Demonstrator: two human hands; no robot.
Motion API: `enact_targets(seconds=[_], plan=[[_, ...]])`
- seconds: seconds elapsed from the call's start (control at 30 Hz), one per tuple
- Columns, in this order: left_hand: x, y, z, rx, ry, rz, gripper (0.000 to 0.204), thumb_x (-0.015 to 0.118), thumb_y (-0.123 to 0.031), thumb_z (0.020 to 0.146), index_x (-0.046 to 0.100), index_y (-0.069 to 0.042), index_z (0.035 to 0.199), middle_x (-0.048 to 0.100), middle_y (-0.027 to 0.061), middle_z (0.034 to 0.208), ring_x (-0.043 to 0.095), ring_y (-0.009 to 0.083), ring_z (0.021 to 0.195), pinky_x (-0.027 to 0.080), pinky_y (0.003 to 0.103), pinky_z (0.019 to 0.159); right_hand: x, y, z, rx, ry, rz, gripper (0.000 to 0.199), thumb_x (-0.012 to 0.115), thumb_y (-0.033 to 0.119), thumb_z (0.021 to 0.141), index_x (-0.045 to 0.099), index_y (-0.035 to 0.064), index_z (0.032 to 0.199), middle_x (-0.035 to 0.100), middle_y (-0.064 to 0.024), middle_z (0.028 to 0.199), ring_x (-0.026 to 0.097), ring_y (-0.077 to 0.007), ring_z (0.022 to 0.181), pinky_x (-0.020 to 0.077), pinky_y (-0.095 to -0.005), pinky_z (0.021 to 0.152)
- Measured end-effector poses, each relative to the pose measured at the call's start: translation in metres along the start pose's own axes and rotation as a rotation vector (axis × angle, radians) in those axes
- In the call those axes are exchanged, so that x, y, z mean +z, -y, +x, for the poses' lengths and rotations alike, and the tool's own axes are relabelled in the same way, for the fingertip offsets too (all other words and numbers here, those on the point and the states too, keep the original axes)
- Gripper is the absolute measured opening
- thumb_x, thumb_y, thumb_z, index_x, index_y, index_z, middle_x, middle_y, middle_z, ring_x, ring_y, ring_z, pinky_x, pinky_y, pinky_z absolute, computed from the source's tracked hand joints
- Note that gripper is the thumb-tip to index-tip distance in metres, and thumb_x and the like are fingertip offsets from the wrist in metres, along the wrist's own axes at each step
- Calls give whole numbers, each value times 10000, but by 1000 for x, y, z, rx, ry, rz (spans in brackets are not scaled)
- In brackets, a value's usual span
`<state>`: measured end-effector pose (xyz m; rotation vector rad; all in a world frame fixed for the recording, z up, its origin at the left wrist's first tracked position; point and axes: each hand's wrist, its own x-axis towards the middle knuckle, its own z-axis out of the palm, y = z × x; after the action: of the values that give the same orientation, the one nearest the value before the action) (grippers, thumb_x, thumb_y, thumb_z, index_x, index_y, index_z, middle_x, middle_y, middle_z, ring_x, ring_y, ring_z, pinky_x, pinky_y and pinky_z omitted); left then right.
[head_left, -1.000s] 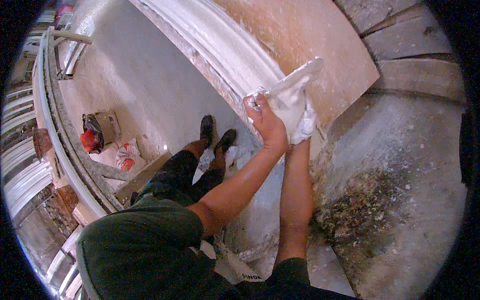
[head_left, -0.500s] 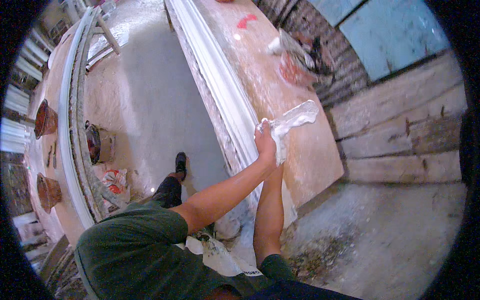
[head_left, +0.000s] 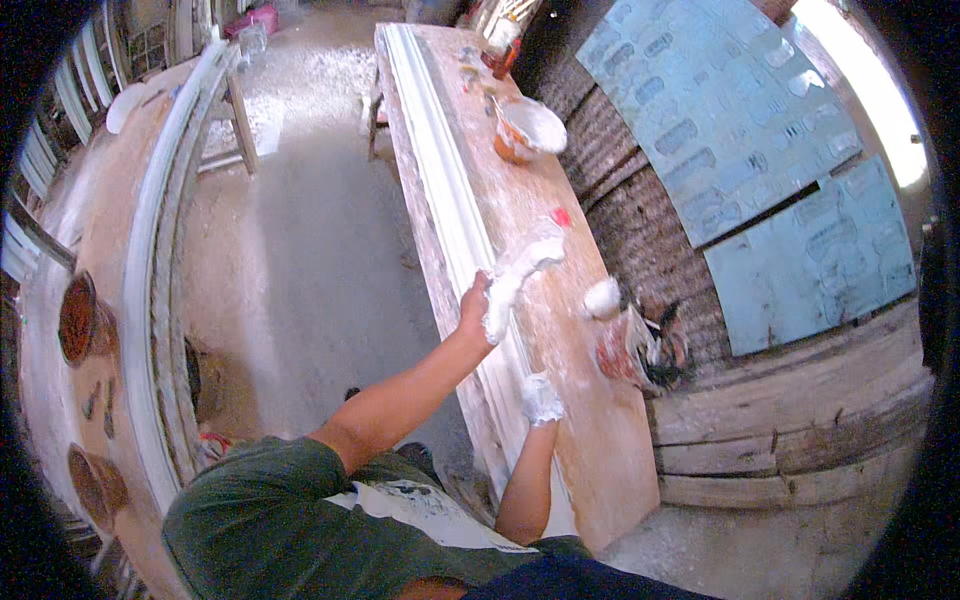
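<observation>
A long white plaster moulding (head_left: 440, 170) with lengthwise ridges lies along the left side of a wooden bench (head_left: 610, 440). My left hand (head_left: 477, 303) is closed at the moulding's edge, around the near end of a flat scraper (head_left: 530, 258) loaded with thick white plaster. The scraper's far end points up and right over the bench. Closer to me, my right hand (head_left: 541, 398) is over the moulding, coated in white plaster. Its fingers do not show clearly. A small red piece (head_left: 560, 217) lies just beyond the scraper.
Farther along the bench stands an orange bowl (head_left: 515, 148) with white plaster. A white lump (head_left: 602, 298) and a red-and-white bag (head_left: 622, 352) sit at its right edge, near blue panels (head_left: 800, 270). Another moulding (head_left: 140, 280) and brown pots (head_left: 78, 318) are on the left bench.
My hands, together before, are now apart: the left has moved left with the scraper, the right stays nearer to me. The view has shifted, bringing the orange bowl into sight.
</observation>
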<state>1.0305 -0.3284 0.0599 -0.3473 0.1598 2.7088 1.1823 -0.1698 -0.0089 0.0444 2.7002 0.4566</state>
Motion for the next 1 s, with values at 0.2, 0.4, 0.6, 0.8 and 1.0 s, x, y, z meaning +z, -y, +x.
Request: enact_targets(seconds=[0.2,0.4,0.6,0.8,1.0], plan=[[22,-172,124,101,139,74,404,390,-366,926,518,-19,1088,607,105,929,604,206,792,502,329,691,-51,18,141,-5,-497,76,202,502,109,745,613,16,886,628,-167,834,619,-258,774,507,-366,689],[10,-338,223,250,181,261,404,419,-380,907,521,-42,1103,609,91,899,601,199,769,506,330,652,-107,57,313,-21,-585,154,132,505,125,725,614,59,759,622,-126,699,608,-289,638,509,-375,599],[24,-457,305,324,238,293,368,417,-329,902,521,-34,1097,603,93,898,598,196,751,510,314,644,-130,89,540,-20,-55,2271,251,438,300,827,515,133,656,499,-65,562,483,-203,456,361,-325,369],[21,-569,353,453,199,229,356,390,-276,913,501,-10,1124,594,121,974,591,211,863,512,344,731,-282,153,672,351,-154,2478,113,507,191,841,554,88,839,570,-76,685,559,-196,538,425,-319,393],[10,-664,460,456,133,208,365,400,-288,918,485,-6,1133,586,132,1033,583,229,939,496,340,799,-272,170,846,629,-829,1892,273,625,193,793,591,-34,940,634,-175,877,601,-301,836,457,-375,765]])
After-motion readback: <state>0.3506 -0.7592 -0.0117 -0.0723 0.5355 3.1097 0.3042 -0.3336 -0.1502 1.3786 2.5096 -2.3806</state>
